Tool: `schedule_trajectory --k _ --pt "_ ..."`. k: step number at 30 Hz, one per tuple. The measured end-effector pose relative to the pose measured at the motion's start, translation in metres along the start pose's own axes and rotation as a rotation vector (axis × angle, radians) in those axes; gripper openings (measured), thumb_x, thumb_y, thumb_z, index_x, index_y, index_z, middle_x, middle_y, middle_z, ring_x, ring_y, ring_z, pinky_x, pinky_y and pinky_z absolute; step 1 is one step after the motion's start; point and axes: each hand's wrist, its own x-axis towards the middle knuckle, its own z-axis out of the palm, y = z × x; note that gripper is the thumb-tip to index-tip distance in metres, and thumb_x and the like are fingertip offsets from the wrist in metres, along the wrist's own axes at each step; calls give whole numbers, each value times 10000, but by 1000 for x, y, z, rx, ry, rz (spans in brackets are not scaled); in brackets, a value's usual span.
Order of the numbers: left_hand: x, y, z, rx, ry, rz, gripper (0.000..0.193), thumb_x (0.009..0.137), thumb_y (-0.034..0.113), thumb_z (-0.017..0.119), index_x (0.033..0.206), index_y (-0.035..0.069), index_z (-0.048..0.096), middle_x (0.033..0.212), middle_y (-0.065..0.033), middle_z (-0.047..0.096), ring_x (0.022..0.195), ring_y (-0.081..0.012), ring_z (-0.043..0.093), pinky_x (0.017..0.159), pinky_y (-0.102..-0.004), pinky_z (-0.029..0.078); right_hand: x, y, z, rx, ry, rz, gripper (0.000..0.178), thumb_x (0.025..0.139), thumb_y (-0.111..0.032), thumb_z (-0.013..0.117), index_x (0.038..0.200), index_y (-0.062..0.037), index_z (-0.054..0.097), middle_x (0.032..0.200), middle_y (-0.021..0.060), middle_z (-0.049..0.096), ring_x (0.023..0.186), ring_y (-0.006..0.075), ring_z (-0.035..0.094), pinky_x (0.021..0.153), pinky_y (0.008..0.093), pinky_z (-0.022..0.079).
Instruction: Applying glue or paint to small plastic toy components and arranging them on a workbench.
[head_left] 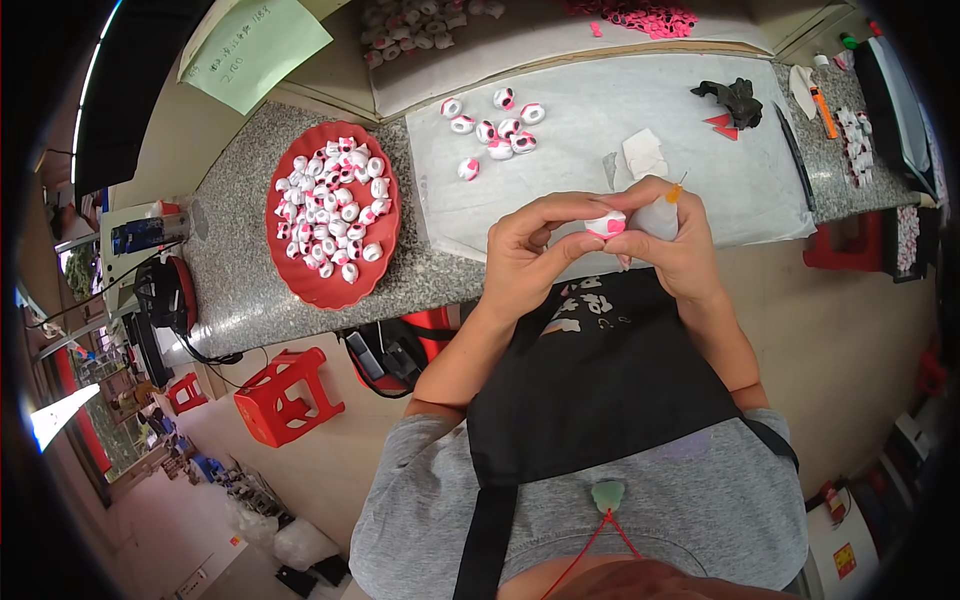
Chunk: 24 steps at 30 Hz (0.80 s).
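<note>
Between the fingertips of both my hands is a small white and pink piece, held just above the front edge of the table. My left hand pinches it from the left. Fingers of my right hand press on its other side and also grip a translucent glue bottle, whose orange tip with a thin needle points up and to the right. Beyond my hands, several similar white, pink and black pieces lie loose on a white sheet. A crumpled white paper rests just past my fingers.
At the left, a red scalloped plate holds many white and pink pieces. Pink bits lie on the shelf at the back. Black crumpled plastic, a dark thin tool and an orange-handled knife are at the right. A red stool stands below.
</note>
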Motion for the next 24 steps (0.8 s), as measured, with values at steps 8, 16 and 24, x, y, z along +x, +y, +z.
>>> schedule_trajectory --k 8,16,24 --pt "0 0 0 16 2 -7 215 683 -43 561 896 -40 531 913 -128 546 895 -192 508 785 -281 393 -1 2 -4 24 -10 36 244 612 24 628 832 32 523 760 88 524 559 110 495 442 208 399" --pt "0 1 0 80 13 30 184 660 -30 581 844 -23 564 881 -129 566 847 -198 532 747 -278 403 -3 6 -6 40 -16 48 241 602 27 631 821 32 528 752 95 529 545 118 498 434 211 395" --pt "1 2 1 76 24 -2 192 677 -19 577 867 -17 558 875 -119 563 798 -167 538 697 -268 423 -1 3 -3 59 -24 57 257 625 20 606 861 37 507 676 98 523 512 119 497 421 210 393"
